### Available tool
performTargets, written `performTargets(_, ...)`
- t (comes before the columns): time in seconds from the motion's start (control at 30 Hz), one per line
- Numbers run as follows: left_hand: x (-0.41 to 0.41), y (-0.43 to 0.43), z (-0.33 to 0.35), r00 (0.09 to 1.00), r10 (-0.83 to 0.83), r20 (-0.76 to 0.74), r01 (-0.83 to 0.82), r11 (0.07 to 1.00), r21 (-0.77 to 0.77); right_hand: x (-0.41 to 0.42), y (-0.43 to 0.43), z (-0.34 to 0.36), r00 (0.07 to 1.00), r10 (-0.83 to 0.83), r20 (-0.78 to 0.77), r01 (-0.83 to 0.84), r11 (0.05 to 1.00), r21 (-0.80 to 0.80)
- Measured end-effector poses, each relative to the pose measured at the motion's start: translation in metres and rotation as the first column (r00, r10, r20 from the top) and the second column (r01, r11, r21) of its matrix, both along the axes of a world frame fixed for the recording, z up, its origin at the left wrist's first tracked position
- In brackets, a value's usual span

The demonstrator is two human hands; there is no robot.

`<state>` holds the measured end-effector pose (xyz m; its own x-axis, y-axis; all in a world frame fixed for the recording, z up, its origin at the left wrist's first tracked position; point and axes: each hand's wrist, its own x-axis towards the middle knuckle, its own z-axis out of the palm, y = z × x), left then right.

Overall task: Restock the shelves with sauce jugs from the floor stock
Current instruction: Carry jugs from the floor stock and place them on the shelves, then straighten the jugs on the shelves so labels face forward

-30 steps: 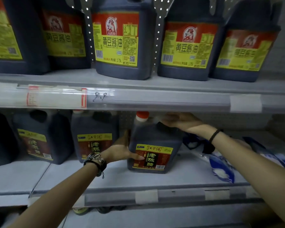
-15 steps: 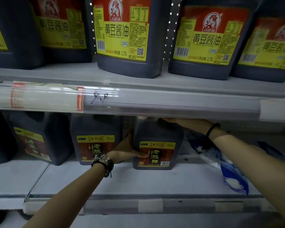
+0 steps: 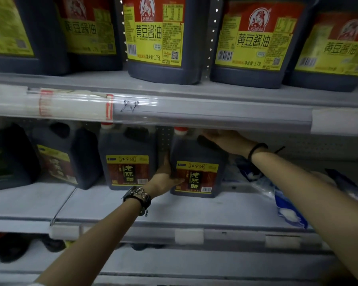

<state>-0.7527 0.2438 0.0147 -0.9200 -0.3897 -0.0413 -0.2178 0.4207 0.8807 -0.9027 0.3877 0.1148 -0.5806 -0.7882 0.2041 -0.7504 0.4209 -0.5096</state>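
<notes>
The jug (image 3: 196,176) stands on the shelf (image 3: 174,211), just right of another (image 3: 128,162). The left hand (image 3: 163,178) cups its left side and the right hand (image 3: 225,141) grips its handle. Best to slide it level with that neighbour, label forward.

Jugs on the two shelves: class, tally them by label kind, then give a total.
Yellow-and-red-label jugs, upper shelf: 5
Dark-red-label jugs, lower shelf: 3
Blurred-label jug, lower shelf far left: 1
Total: 9
</notes>
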Motion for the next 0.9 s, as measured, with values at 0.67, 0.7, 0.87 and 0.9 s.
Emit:
performTargets(0.67,0.092,0.044,0.114,0.971,-0.23,0.065,0.237,0.889,-0.392,0.083,0.052,0.01,0.991,-0.117,-0.071,0.123,0.989,0.078)
performTargets(0.7,0.096,0.048,0.124,0.969,-0.239,0.056,0.24,0.872,-0.427,0.091,0.057,0.015,0.991,-0.115,-0.073,0.12,0.99,0.079)
performTargets(0.87,0.123,0.061,0.17,0.98,-0.185,-0.07,0.111,0.807,-0.58,0.12,0.074,0.044,0.995,-0.041,-0.085,0.05,0.994,0.098)
performTargets(0.9,0.129,0.064,0.177,0.975,-0.199,-0.097,0.11,0.816,-0.568,0.126,0.078,0.051,0.997,-0.026,-0.068,0.032,0.995,0.092)
